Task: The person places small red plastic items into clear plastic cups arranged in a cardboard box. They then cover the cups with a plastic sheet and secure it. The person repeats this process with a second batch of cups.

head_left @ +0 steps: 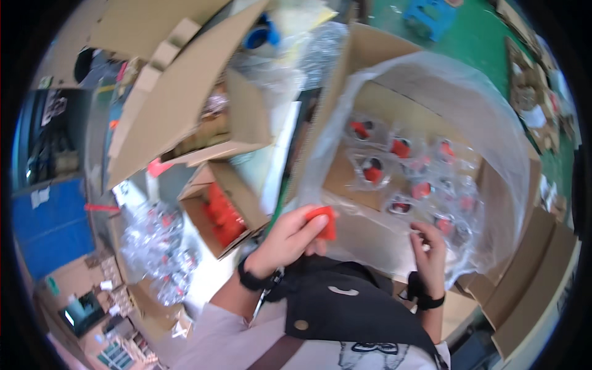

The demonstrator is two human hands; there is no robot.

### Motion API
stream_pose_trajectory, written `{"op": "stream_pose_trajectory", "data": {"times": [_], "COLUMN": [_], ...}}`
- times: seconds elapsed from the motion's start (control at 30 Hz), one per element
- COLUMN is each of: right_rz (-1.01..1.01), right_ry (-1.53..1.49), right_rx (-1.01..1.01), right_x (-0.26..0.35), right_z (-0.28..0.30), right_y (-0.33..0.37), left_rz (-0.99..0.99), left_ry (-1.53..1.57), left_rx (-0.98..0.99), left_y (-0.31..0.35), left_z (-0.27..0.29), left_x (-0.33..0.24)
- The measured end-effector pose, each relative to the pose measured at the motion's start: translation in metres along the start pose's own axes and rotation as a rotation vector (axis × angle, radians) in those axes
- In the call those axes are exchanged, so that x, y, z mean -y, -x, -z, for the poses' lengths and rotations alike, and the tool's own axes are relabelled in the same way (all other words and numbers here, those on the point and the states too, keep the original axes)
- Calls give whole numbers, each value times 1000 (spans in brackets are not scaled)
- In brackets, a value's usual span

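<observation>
My left hand [292,235] is closed around a small orange-red piece [325,223], gripped between thumb and fingers; its exact kind is blurred. It is at the near left edge of a large carton [345,176] lined with a clear plastic bag [493,92]. My right hand [428,250] is at the carton's near side, fingers loosely curled and apart, with nothing visible in them. Inside the carton lie several clear-wrapped parts [372,172] with red pieces and dark round rims. Left of my left hand stands a small carton [200,213] holding orange-red pieces [222,216].
A pile of clear-wrapped parts [161,246] lies on the table at the left. Behind the small carton stands an open carton [250,117] with raised flaps. A blue stool [431,17] is on the green floor at the far right. Folded cardboard [524,271] leans at the right.
</observation>
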State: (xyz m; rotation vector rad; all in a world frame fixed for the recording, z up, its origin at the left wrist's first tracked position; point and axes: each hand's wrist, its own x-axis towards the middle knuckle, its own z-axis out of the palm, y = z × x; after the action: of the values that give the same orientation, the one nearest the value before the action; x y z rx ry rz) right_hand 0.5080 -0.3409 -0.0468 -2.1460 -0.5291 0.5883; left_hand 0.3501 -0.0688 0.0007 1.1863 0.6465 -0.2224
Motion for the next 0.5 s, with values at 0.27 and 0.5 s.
{"op": "stream_pose_trajectory", "data": {"times": [0.27,0.5], "right_rz": [-26,-222], "right_ry": [30,524], "right_rx": [66,-464], "right_x": [-24,-148], "right_z": [8,134], "right_y": [-4,51], "left_rz": [-142,-162], "left_ry": [-1590,-629], "left_rx": [-1120,-157], "left_y": [112,-1], "left_z": [142,-43], "left_x": [80,30]}}
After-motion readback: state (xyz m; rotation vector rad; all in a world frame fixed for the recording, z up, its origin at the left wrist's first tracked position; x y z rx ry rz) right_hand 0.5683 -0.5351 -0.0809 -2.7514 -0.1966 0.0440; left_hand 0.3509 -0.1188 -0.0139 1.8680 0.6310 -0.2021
